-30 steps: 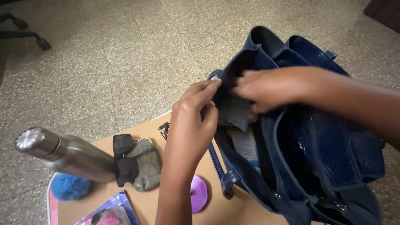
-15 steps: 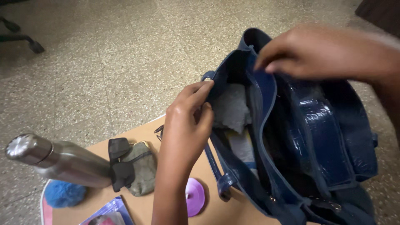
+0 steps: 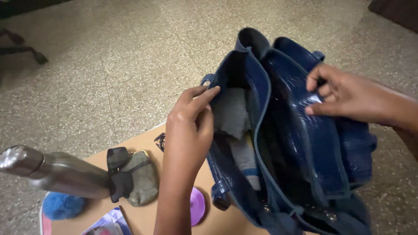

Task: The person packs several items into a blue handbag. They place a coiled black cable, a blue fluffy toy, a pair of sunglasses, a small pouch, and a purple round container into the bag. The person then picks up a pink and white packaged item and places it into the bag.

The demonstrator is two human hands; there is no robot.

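A dark blue handbag point(image 3: 305, 174) stands open on a tan table point(image 3: 148, 217). My left hand point(image 3: 189, 124) pinches the bag's near left rim and holds that pocket apart. Inside the pocket lies a grey cloth point(image 3: 230, 112) over a white and blue packet point(image 3: 246, 162). My right hand point(image 3: 344, 96) grips the glossy inner panel of the bag on the far right side, fingers curled over its edge.
A steel bottle point(image 3: 56, 174) lies at the left, over a blue fluffy ball point(image 3: 63, 205). Black sunglasses point(image 3: 118, 176) rest on a grey-green coin purse point(image 3: 141, 180). A purple round lid point(image 3: 197, 205) and a blue packet point(image 3: 109, 224) lie near the table edge. Speckled floor surrounds.
My right hand came out of the left pocket, passed over the bag's top and now grips the right inner panel. The grey cloth stays in the pocket. My left hand kept its hold.
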